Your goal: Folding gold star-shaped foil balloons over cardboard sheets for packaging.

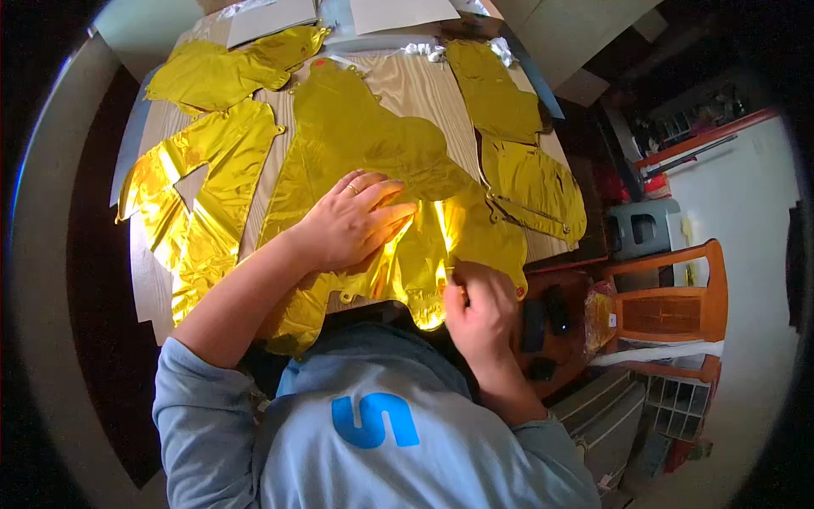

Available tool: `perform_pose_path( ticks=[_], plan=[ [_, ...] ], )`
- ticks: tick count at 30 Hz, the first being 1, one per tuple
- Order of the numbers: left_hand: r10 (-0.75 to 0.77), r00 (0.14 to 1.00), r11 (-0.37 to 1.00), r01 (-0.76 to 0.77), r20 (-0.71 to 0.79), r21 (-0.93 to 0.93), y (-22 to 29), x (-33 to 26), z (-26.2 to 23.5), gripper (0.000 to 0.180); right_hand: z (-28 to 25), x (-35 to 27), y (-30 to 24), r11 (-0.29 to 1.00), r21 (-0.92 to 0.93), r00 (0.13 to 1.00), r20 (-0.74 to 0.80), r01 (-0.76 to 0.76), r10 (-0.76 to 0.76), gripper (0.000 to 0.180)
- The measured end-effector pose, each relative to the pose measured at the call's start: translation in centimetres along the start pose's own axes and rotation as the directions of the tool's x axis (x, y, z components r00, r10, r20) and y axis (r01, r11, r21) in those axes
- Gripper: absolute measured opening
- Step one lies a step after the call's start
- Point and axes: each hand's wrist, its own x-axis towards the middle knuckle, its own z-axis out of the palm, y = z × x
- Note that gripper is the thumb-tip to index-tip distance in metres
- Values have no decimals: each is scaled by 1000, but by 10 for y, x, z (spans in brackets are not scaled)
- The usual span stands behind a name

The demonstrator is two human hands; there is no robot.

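Clearly, blue print (373, 417) marks the shirt (331, 480) near gold foil (365, 140).

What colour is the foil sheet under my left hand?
The foil sheet is shiny golden yellow, seen best in the head view.

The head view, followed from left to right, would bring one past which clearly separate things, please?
Flat gold foil balloon with a cut-out opening, left hand, right hand, brown wooden chair.
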Motion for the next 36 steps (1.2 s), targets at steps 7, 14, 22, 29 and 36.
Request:
perform_pose_path(
  ticks=[7, 14, 22, 29, 36],
  plan=[
    [65, 998, 997, -66, 23, 30, -9, -2, -6, 76, 5, 17, -5, 880, 141, 884, 60, 453, -464, 30],
    [1, 986, 998, -13, 165, 69, -10, -5, -12, 108, -14, 35, 34, 857, 377, 882, 173, 353, -439, 28],
    [29, 994, 987, -46, 108, 155, -12, -5, -2, 108, 14, 61, 47, 878, 151, 812, 336, 453, -477, 41],
    [-136, 991, 963, 130, -10, -237, -13, 1, -11, 68, 14, 63, 49, 854, 137, 773, 374, 501, -513, 38],
    [51, 999, 979, -52, -12, -197, 16, 22, -27, 45, 14, 70, 51, 853, 143, 745, 430, 502, -510, 40]
  ],
)
